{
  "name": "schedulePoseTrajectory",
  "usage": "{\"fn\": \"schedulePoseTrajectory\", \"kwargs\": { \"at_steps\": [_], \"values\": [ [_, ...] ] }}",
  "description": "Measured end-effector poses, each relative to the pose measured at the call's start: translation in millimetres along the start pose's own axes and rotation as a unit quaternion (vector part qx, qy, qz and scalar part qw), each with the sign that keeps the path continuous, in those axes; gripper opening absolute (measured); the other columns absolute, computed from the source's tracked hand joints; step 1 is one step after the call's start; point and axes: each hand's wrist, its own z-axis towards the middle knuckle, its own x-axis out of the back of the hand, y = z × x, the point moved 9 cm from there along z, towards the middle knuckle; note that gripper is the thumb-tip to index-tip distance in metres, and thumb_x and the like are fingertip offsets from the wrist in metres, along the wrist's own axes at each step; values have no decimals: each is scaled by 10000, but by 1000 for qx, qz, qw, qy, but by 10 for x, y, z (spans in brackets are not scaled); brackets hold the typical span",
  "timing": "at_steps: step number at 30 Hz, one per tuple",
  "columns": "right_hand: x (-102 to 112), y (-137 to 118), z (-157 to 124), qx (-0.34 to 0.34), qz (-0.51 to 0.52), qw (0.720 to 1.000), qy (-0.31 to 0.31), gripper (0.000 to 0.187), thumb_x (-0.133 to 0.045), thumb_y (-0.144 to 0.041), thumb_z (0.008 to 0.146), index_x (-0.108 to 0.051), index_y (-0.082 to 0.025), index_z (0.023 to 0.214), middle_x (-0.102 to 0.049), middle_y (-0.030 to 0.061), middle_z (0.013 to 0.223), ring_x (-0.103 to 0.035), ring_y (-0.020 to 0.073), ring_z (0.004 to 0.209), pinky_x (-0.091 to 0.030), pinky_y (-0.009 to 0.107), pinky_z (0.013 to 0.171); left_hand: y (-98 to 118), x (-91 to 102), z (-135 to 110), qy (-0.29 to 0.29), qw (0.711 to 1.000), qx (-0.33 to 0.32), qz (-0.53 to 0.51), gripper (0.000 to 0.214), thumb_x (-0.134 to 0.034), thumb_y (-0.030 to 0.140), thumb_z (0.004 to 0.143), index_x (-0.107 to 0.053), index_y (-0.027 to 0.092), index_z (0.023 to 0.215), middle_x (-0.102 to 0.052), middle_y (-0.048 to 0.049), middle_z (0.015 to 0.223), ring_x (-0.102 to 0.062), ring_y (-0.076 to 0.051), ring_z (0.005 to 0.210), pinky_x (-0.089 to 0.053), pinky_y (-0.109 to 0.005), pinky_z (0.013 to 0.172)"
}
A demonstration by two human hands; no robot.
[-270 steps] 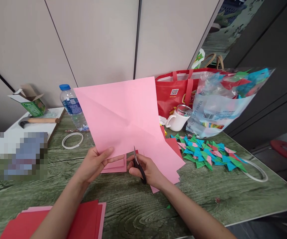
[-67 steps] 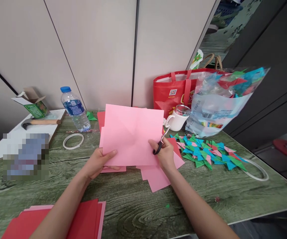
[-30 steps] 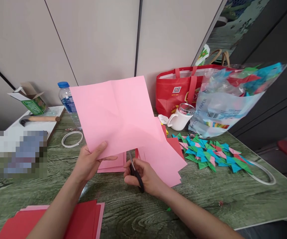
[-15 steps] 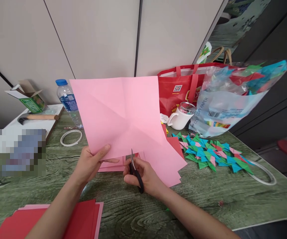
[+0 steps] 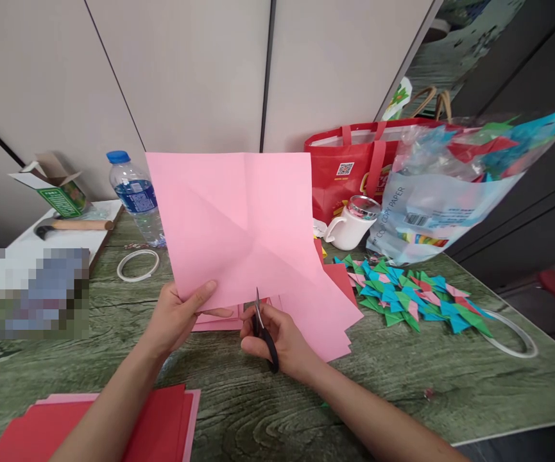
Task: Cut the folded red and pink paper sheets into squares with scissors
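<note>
My left hand (image 5: 181, 311) pinches the lower left corner of a pink sheet of paper (image 5: 229, 218), thumb on its near face. The sheet stands upright, with faint fold creases down the middle and across it. Black-handled scissors (image 5: 268, 343) are in my right hand (image 5: 281, 340), fingers wrapped round the handles. Their blades point up at the sheet's lower edge; whether they touch the paper I cannot tell. Behind my right hand, more pink sheets (image 5: 320, 321) lie on the table, partly hidden by the hand and the held sheet.
Red and pink sheets (image 5: 162, 417) lie front left. Folded paper pieces (image 5: 402, 295) and a tape roll (image 5: 522, 343) are right; another tape roll (image 5: 137, 265) is left. A bottle (image 5: 135, 199), white mug (image 5: 351, 224), red bag (image 5: 328, 179), plastic bag (image 5: 431, 212) and sickle (image 5: 75, 225) stand or lie behind.
The pink sheet has shifted slightly right and its top edge looks more level. My hands keep nearly the same places, with the scissors still held near the lower edge.
</note>
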Motion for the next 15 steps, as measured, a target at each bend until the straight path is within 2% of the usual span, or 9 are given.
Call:
{"fn": "schedulePoseTrajectory", "kwargs": {
  "at_steps": [15],
  "values": [
    [4,16,-5,5,5,1000,-1,326,-718,-285,641,-521,-183,880,-539,-5,759,-509,124,685,-407,266,637,-11,30,6,4,1000,-9,3,158,-666,179,704,-698,130,851,-694,-82,961,-650,-251,814,-613,-369,571]
  ]
}}
